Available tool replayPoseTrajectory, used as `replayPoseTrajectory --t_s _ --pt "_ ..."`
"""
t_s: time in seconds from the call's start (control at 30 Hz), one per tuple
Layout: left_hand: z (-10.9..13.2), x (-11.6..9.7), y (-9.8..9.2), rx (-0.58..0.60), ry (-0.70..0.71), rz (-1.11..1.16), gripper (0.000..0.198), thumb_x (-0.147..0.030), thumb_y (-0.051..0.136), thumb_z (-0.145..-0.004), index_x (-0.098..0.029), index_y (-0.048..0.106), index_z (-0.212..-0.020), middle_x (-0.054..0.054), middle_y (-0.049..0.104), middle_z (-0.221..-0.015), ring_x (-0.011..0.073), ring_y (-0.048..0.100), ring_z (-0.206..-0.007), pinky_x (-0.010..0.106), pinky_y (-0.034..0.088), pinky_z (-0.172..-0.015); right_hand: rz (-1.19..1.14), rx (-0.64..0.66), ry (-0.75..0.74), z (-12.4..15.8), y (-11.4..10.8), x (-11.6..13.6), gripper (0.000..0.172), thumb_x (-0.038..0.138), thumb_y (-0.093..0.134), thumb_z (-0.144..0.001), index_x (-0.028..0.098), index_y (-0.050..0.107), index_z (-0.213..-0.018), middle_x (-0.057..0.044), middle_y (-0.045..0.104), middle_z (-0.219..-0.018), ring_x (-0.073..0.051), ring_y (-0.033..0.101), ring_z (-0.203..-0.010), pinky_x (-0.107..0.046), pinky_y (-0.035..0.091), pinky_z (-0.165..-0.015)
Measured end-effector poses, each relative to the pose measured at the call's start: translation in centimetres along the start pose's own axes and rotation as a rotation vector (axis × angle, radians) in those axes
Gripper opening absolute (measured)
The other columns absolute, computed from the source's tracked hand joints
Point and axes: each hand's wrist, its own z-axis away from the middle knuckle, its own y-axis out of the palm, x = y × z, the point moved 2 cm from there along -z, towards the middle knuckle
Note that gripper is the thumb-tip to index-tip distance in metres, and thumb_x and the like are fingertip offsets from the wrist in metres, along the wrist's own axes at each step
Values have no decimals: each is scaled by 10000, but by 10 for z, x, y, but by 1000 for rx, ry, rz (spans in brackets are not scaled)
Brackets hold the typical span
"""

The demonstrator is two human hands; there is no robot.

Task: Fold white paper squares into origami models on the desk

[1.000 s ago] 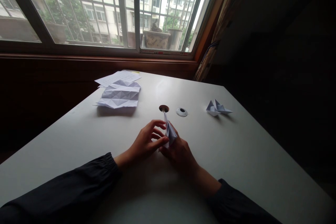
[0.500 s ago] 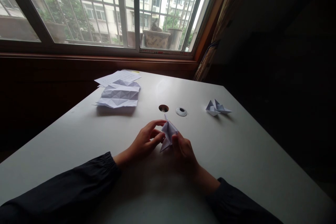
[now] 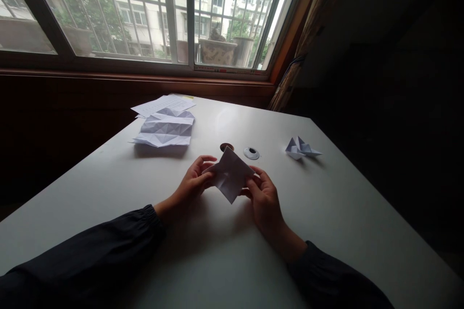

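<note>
Ahead of the left hand (image 3: pixel 192 186), a creased sheet (image 3: pixel 163 130) lies on the bench (image 3: pixel 108 198). Its fingers hold the folded paper (image 3: pixel 230 174) at one side, the right hand (image 3: pixel 264 198) holds the other side, and a paper boat (image 3: pixel 301 148) sits beyond those fingers.

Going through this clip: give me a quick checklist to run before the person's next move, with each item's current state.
1. Grip on the folded white paper: ok; the left hand and right hand hold opposite sides.
2. Held paper apart from the creased origami sheet: ok.
3. Right hand apart from the folded paper boats: ok.
4. Held paper apart from the grommet hole: cannot tell; its upper corner overlaps the hole in view.
5. Underside of the held paper: cannot tell; hidden.
</note>
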Motion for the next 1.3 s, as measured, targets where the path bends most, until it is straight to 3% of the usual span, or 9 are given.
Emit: replayPoseTrajectory --t_s 0.1,0.3,0.53,0.6,0.73,0.87,1.03,1.13,1.3 --pt "1 1 2 22 -86 126 422 -159 741 -763 -223 605 -1157 43 676 -1071 159 651 -917 254 522 -806 -119 -17 54 -1 -2 1 447 386 708 -879 263 562 -1283 -21 706 -940 -176 646 -750 -306 565 -643" --pt "4 5 8 244 -215 154 434 -92 703 -763 -165 667 -1189 88 681 -1106 160 640 -924 248 510 -822 -148 -9 48 0 -5 0 425 488 565 -967 283 593 -1339 -50 710 -1048 -190 677 -819 -283 564 -628" --pt "5 6 10 265 -257 98 349 -243 796 -814 -135 700 -1131 111 713 -1054 185 665 -906 271 511 -815 334 210 -114 5 -1 -4 365 428 600 -961 221 669 -1253 -99 697 -1166 -245 680 -944 -341 592 -714" --pt "6 5 12 289 -263 65 375 -272 801 -823 -137 699 -1157 118 717 -1060 202 674 -928 292 520 -828 422 181 -198 6 -1 -3 396 380 623 -946 243 619 -1318 -103 669 -1212 -256 669 -997 -357 603 -725" --pt "3 6 13 171 -189 55 416 -295 817 -812 -158 690 -1184 114 716 -1101 211 670 -961 310 531 -841 517 -14 -389 5 -6 2 392 283 558 -970 291 566 -1363 -92 626 -1215 -230 648 -987 -377 603 -752" --pt "0 12 10 67 -74 41 405 -313 822 -807 -156 694 -1157 103 719 -1056 207 663 -932 297 525 -809 623 43 -526 2 -8 7 313 263 465 -1005 285 674 -1237 -92 598 -1255 -257 596 -1146 -429 554 -909" --pt "-1 15 9 160 -17 -61 373 -318 822 -807 -144 716 -1119 88 719 -1003 192 644 -894 274 493 -803 605 265 -516 4 -7 14 426 446 353 -1046 237 687 -1207 -115 606 -1290 -299 560 -1218 -471 496 -1005" --pt "-1 12 10 195 10 -111 337 -345 799 -827 -139 729 -1084 80 716 -978 192 636 -875 276 490 -798 566 409 -517 6 -5 14 541 607 383 -1007 220 670 -1253 -130 634 -1268 -324 586 -1193 -457 526 -954" --pt "-1 11 11 295 -45 -155 344 -369 791 -828 -114 752 -1055 78 709 -892 191 639 -807 278 488 -759 427 291 -345 3 -7 3 411 494 565 -973 220 660 -1262 -112 695 -1232 -315 656 -1142 -437 552 -950"
